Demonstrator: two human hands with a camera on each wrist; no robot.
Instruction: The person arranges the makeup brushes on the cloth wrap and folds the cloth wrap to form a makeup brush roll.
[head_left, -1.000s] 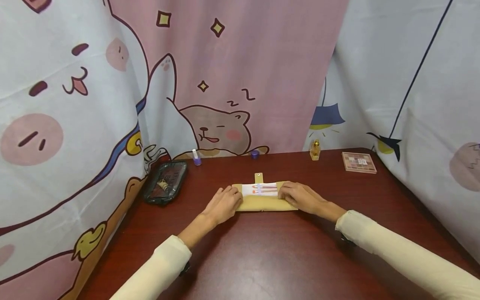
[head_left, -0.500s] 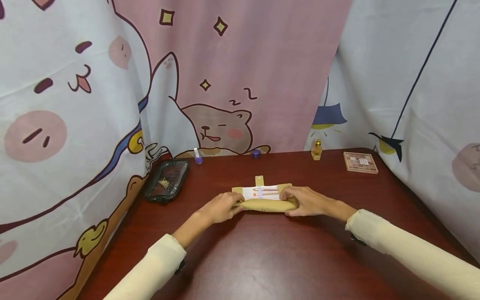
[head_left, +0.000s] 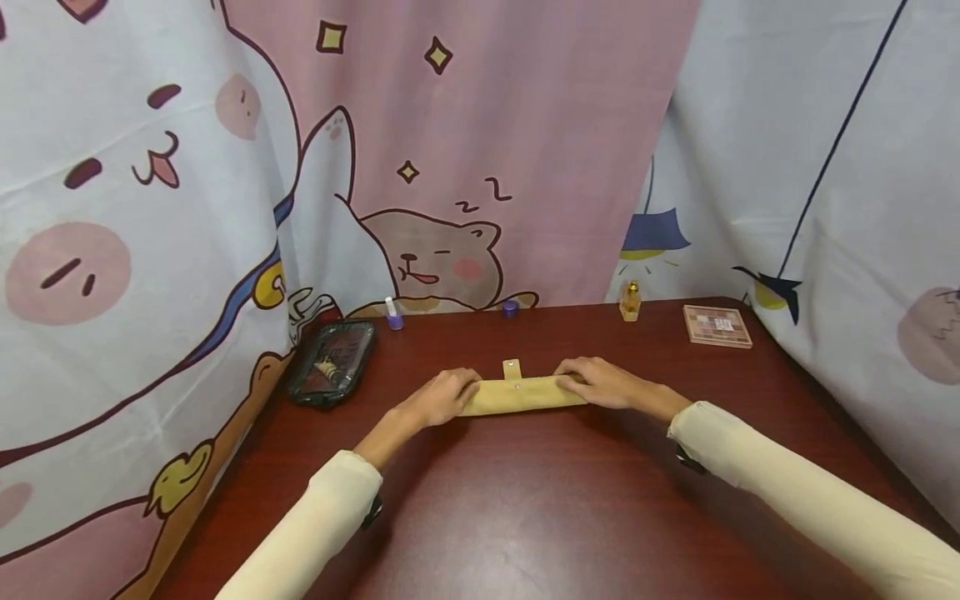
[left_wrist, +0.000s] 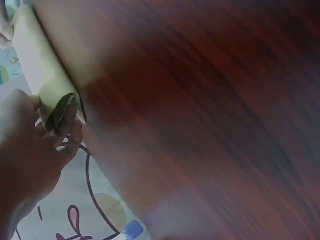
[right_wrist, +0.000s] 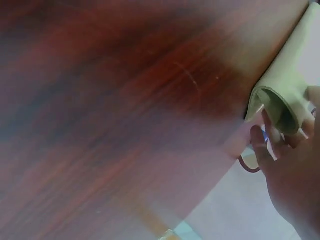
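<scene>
A yellow brush roll [head_left: 517,397] lies rolled up on the table, its snap strap [head_left: 512,369] sticking out on the far side. My left hand [head_left: 447,395] grips its left end, and my right hand [head_left: 596,383] grips the right end. In the left wrist view the fingers [left_wrist: 75,135] curl at the rolled end of the brush roll [left_wrist: 45,65]. The right wrist view shows the other end as an open tube, the fingers [right_wrist: 260,142] beside it. The brushes are hidden inside the roll.
A black tray [head_left: 332,364] stands at the left. Along the back are a purple-and-white bottle [head_left: 393,315], a purple jar [head_left: 510,308] and a gold perfume bottle [head_left: 630,302]. An eyeshadow palette [head_left: 717,325] lies at the back right. Printed curtains surround the reddish-brown table [head_left: 525,500].
Both hands have rolled the near part of the brush roll away from me over the white inside and the brushes, which no longer show. The strap remains out beyond it.
</scene>
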